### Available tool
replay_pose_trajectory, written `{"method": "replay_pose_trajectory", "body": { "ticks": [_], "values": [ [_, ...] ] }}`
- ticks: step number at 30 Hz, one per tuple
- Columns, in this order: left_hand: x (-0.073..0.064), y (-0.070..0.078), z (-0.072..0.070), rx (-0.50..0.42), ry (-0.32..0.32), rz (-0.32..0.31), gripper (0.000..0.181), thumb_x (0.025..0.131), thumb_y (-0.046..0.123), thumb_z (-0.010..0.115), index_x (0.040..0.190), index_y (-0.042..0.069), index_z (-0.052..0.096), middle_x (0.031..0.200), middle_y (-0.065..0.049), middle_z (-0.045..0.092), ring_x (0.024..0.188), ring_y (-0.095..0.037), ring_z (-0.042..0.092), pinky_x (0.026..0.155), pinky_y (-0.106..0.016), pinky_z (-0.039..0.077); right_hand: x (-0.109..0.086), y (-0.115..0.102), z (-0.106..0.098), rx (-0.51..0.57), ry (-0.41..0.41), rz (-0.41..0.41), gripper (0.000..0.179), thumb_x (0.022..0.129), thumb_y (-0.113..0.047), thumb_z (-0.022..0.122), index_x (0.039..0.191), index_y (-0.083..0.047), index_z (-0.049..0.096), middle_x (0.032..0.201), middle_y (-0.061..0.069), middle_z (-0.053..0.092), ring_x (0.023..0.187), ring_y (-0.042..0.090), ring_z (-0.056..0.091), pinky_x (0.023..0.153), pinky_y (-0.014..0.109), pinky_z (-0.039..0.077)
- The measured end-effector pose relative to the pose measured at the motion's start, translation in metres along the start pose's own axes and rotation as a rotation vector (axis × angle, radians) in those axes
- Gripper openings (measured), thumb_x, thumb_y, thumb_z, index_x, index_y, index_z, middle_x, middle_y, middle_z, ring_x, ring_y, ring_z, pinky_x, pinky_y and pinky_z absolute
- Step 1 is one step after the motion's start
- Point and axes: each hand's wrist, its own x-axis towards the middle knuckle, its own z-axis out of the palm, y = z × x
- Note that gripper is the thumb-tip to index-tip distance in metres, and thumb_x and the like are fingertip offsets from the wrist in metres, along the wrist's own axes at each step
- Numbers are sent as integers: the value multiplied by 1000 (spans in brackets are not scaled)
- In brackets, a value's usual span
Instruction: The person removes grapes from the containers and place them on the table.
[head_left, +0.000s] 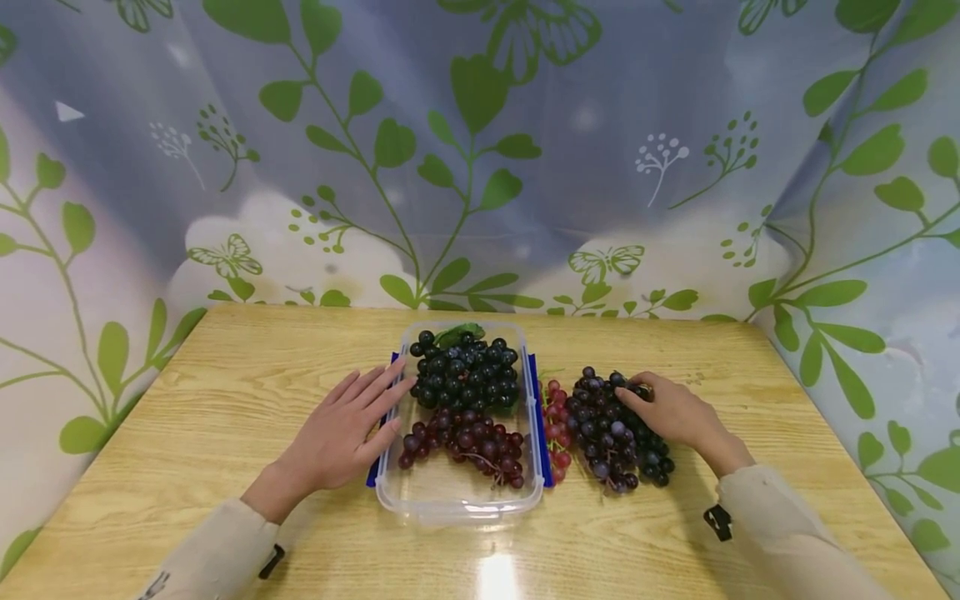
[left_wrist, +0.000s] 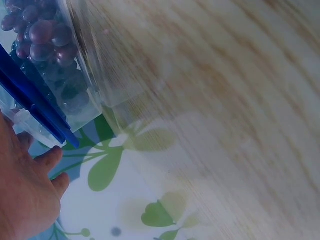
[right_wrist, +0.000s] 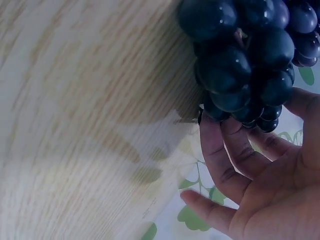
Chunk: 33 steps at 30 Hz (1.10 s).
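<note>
A clear plastic container point(head_left: 459, 507) with blue side clips holds a bunch of blackish grapes point(head_left: 467, 375) at its far end and a dark red bunch point(head_left: 472, 437) nearer the front. My left hand point(head_left: 330, 437) rests along its left rim, fingers straight and spread. On the table to the right, my right hand point(head_left: 675, 412) grips the far end of a green-black grape bunch point(head_left: 657, 462) between thumb and fingers. The right wrist view shows those fingertips curled around the end of the bunch point(right_wrist: 225, 75).
Between the container and my right hand lie a purple grape bunch point(head_left: 602, 429) and a small light red bunch point(head_left: 557, 429). A blue clip point(head_left: 541, 421) stands out from the container's right side. The wooden table point(head_left: 225, 392) ends at a leaf-patterned curtain point(head_left: 570, 167) behind.
</note>
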Motion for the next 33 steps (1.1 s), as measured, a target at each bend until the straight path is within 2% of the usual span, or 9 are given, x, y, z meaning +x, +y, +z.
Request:
{"method": "replay_pose_trajectory", "body": {
  "ticks": [4,9,12,14,17,24,28,33],
  "values": [
    [0,0,0,0,3,2,57,99,29,49,152,18,31,158,-4,18,140,-29,23,113,-50,15,-5,-1,-2,-7,18,3,65,99,-53,40,138,-1,46,119,27,58,99,39,60,62,47,49],
    [0,0,0,0,-1,-2,56,100,31,47,151,18,31,158,-4,18,140,-29,24,113,-49,14,-10,0,-6,-13,73,1,63,100,-50,38,137,0,48,114,25,60,89,34,62,61,46,49],
    [0,1,0,-5,-1,-6,55,100,32,46,151,18,32,158,-3,17,140,-29,24,113,-49,14,-12,4,-8,-5,131,-20,64,100,-51,37,136,1,49,120,28,56,101,42,56,78,56,46],
    [0,1,0,-7,0,-7,55,100,31,47,151,18,32,158,-3,17,140,-29,24,113,-49,14,-14,8,-9,-2,165,-40,65,101,-51,36,137,2,47,128,31,50,116,49,44,93,64,34],
    [0,1,0,-5,-2,-6,56,100,31,47,151,18,31,158,-2,17,140,-29,24,113,-49,14,-18,12,-10,-10,192,-61,67,101,-51,34,141,2,43,138,34,38,128,53,25,102,67,16],
    [0,0,1,-2,-2,-7,56,99,30,48,151,17,32,158,-2,17,140,-29,24,112,-50,16,-25,15,-16,-73,202,-81,71,101,-53,30,148,-1,31,146,37,20,132,54,14,104,66,10],
    [0,1,1,-4,-4,-8,56,99,30,48,151,16,33,158,-3,17,140,-29,25,112,-50,16,-30,14,-18,-116,198,-73,72,100,-55,29,150,-3,27,148,37,15,133,55,12,104,66,8],
    [0,1,1,-3,-5,-10,55,99,30,48,150,15,34,158,-3,18,140,-29,25,112,-49,16,-35,11,-20,-125,211,-43,74,98,-59,31,152,-9,25,151,34,11,133,57,6,101,72,2]
  ]
}}
